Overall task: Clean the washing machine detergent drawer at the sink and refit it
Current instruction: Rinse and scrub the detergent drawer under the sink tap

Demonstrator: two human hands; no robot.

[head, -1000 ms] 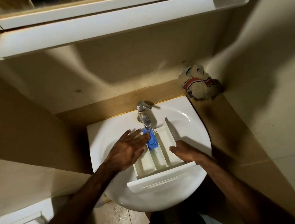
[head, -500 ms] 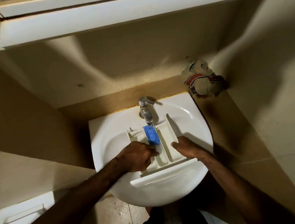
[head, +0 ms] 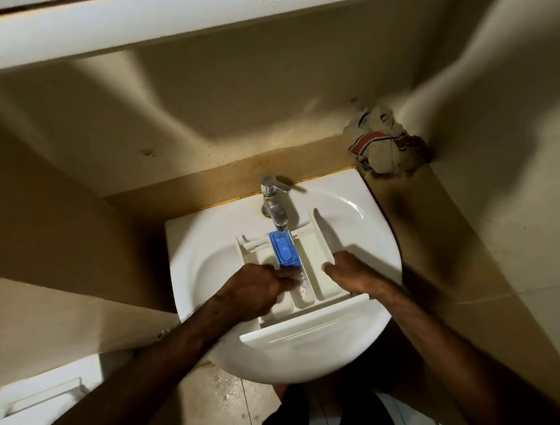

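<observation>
Head view: my left hand is curled, fingers bent down into the left compartment of the detergent drawer, apparently rubbing its floor; I see nothing gripped in it. My right hand rests loosely open against the drawer's right wall, steadying it. The drawer lies across the sink basin, front panel toward me, back end under the tap. A blue insert sits in the middle channel directly below the spout.

Judgement: scrub into the corners while keeping the right hand firm, so the drawer does not slide. Compartments look pale and wet; residue cannot be made out. A crumpled cloth lies behind the sink, right.
</observation>
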